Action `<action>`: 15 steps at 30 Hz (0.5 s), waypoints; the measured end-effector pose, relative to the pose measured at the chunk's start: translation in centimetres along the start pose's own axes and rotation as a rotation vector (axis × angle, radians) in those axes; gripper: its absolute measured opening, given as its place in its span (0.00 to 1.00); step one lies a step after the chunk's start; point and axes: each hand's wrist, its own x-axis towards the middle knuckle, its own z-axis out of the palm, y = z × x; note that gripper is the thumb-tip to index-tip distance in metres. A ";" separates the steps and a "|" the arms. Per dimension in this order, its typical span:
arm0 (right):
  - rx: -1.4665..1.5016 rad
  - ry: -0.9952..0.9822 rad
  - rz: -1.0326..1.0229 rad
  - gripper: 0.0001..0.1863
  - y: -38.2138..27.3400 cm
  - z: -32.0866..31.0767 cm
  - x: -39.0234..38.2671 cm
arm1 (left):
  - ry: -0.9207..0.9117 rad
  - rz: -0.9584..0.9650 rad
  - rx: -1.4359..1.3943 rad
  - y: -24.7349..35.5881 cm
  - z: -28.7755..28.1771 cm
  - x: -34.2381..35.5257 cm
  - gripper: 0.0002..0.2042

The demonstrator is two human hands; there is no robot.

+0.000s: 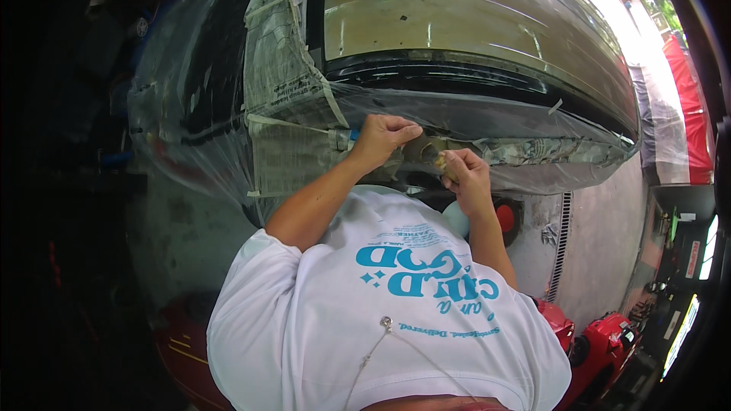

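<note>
Newspaper [283, 154] and plastic film [544, 173] beside hands [378, 141]

I see blue lettering [415, 284] on the white cloth T-shirt [320, 327] at six o'clock, black print [301, 91] on greyish newspaper [274, 49] at eleven, red letters [693, 259] on white sign [691, 272] at three.

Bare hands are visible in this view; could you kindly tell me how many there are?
2: the bare left hand and, lower and to its right, the bare right hand, its grip on a small yellowish object. Both are before the dark, plastic-draped car. No others show.
</note>
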 end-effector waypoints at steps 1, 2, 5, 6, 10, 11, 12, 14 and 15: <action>-0.047 -0.026 0.007 0.11 0.0 0.2 0.0 | 0.017 0.006 0.005 -0.2 -0.5 -0.3 0.14; -0.046 -0.046 0.006 0.11 -0.1 0.6 -0.1 | 0.031 0.009 0.013 -0.3 -0.9 -0.7 0.13; -0.045 -0.103 0.008 0.12 -0.2 1.7 0.0 | 0.064 0.025 -0.037 -0.9 -2.6 -1.8 0.12; -0.042 -0.124 0.014 0.13 0.0 1.8 0.1 | 0.095 0.033 -0.064 -0.7 -3.2 -2.3 0.11; 0.024 -0.193 0.080 0.13 0.3 2.6 0.5 | 0.213 0.066 -0.098 -0.3 -7.4 -4.3 0.09; 0.028 -0.207 0.094 0.14 0.4 2.8 0.6 | 0.228 0.072 -0.051 -0.5 -9.2 -5.1 0.10; 0.030 -0.219 0.104 0.14 0.4 2.8 0.8 | 0.241 0.082 -0.006 -0.9 -11.1 -5.9 0.11; 0.045 -0.239 0.128 0.14 0.4 3.0 1.5 | 0.334 -0.071 0.186 -1.7 -15.0 -8.3 0.11; 0.060 -0.249 0.147 0.14 0.4 3.1 1.8 | 0.399 -0.146 0.203 -2.6 -17.0 -10.1 0.10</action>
